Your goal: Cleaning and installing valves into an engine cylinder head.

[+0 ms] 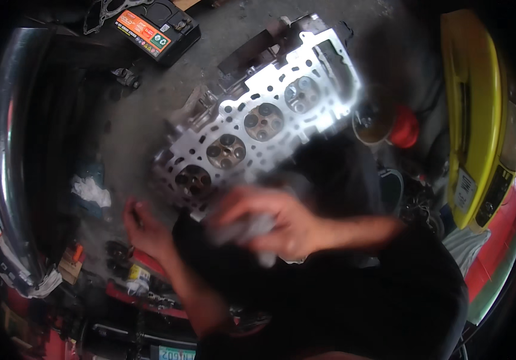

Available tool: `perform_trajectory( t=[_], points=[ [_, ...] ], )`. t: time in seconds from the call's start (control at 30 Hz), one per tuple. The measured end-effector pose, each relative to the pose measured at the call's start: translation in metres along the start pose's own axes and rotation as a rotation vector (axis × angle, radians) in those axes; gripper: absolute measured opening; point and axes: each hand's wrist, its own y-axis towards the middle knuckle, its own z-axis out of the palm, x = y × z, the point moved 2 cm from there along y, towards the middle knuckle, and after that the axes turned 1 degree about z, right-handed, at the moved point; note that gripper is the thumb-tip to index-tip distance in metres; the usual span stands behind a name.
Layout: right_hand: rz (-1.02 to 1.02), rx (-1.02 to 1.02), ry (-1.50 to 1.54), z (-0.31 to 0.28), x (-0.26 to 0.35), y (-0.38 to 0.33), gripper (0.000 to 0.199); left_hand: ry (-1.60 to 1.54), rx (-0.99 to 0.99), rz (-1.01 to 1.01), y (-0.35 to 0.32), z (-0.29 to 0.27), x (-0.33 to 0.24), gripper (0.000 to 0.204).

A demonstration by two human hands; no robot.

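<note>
A bare metal engine cylinder head (279,142) lies slantwise in the middle, its flat face up with several round combustion chambers showing valves. My right hand (285,222), smeared by motion, grips a crumpled greyish-white rag (249,230) just off the near edge of the cylinder head. Whether the rag touches the metal I cannot tell. To the left, my left hand (147,231) is beside the cylinder head's near-left corner, its fingers loosely curled and apart with nothing visible in them.
A black battery (168,39) with an orange label stands at the far left beside a gasket (99,15). A red container (403,127) is right of the cylinder head. A yellow bumper (474,114) borders the right, a chrome bumper (12,144) the left. White crumpled cloth (92,191) lies left.
</note>
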Motion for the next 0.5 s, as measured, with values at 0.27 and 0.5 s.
perform_trajectory(
  t=[0.27, 0.5],
  points=[
    [0.788, -0.928, 1.117, 0.046, -0.051, -0.138, 0.031, 0.108, 0.363, 0.466, 0.028, -0.040, -0.176, 0.021],
    [0.973, -0.945, 1.214, 0.090, -0.181, -0.129, 0.038, 0.297, 0.602, 1.177, 0.048, 0.056, -0.369, 0.022]
  ],
)
